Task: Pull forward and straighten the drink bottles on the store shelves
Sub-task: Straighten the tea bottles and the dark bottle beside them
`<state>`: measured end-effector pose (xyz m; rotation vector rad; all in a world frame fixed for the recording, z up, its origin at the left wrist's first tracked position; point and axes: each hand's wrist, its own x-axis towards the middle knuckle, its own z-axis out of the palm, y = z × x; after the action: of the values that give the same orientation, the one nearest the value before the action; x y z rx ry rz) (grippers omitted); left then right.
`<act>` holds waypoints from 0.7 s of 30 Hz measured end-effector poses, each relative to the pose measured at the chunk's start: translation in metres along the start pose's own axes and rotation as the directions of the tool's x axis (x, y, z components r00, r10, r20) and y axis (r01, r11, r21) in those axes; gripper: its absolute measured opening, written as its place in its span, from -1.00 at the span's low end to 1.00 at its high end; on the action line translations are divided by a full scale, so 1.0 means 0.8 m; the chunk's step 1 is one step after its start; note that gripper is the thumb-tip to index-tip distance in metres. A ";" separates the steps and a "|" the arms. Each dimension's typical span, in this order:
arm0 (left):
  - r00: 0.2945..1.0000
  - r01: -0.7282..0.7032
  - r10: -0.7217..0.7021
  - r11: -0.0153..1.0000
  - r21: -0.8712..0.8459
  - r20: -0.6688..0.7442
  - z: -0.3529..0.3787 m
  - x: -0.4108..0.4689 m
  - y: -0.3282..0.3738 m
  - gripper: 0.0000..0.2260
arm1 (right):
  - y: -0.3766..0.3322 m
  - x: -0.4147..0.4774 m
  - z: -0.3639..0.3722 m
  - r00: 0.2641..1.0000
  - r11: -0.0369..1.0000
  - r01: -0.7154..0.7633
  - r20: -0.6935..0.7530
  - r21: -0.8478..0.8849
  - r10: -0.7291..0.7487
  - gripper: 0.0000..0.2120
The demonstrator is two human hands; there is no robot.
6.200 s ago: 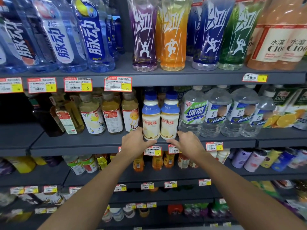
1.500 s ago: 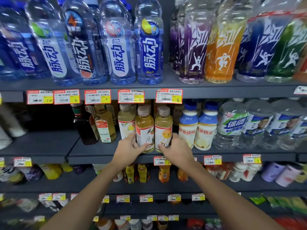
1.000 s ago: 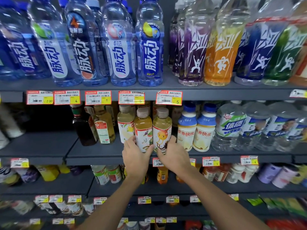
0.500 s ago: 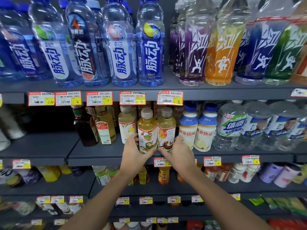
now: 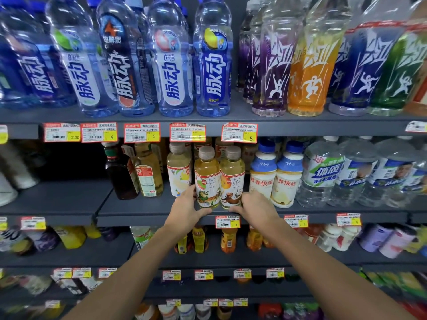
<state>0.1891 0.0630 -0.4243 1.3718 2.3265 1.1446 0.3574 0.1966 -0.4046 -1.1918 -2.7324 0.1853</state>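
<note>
Four dark grey shelf levels, seen straight on under flat store light. On the top shelf (image 5: 231,121): tall blue-labelled water bottles (image 5: 213,72) at left, then purple, orange, blue and green sports drinks (image 5: 307,72) at right. Along its front edge, a row of red-and-yellow price tags (image 5: 239,132).

At the front lip of the middle shelf (image 5: 138,211): two amber tea bottles, upright, touching, labels forward. Grips the left tea bottle (image 5: 206,181) low on its outer side with the left hand (image 5: 184,211), fingers curled round behind, thumb along the base. Grips the right tea bottle (image 5: 232,181) in mirror fashion with the right hand (image 5: 256,209). Hands apart, one bottle in each.

Just right of the pair: two white milk drinks (image 5: 275,181) with blue caps, then clear electrolyte bottles (image 5: 323,176). Left of the pair and further back: a pale tea bottle (image 5: 179,174), a yellow-green bottle (image 5: 147,174), a dark bottle (image 5: 117,174).

Hidden behind the held bottles: the fingertips of both hands. Behind the front pair, more bottles with only caps and shoulders showing. Cut off by the upper frame edge: the tops of most top-shelf bottles. Blurred on the lower shelves (image 5: 231,259): small bottles and cans, labels unreadable. Smeared at far left and far right: shapes not identifiable.
</note>
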 end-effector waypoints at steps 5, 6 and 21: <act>0.999 -0.008 0.006 0.999 0.036 0.045 -0.004 0.008 0.004 -0.46 | 0.006 -0.002 0.005 1.000 0.998 0.021 0.002 0.051 -0.021 -0.57; 0.998 -0.010 0.007 0.999 0.040 0.055 -0.005 0.009 0.005 -0.46 | 0.007 -0.002 0.005 1.000 0.999 0.025 0.001 0.040 -0.025 -0.56; 0.997 0.033 -0.041 0.992 0.121 0.067 0.001 0.013 0.014 -0.43 | 0.016 0.008 0.012 0.996 0.996 0.084 -0.001 -0.015 -0.084 -0.47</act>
<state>0.1912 0.0749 -0.4152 1.3784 2.3945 0.9453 0.3605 0.2090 -0.4153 -1.0779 -2.7801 0.1542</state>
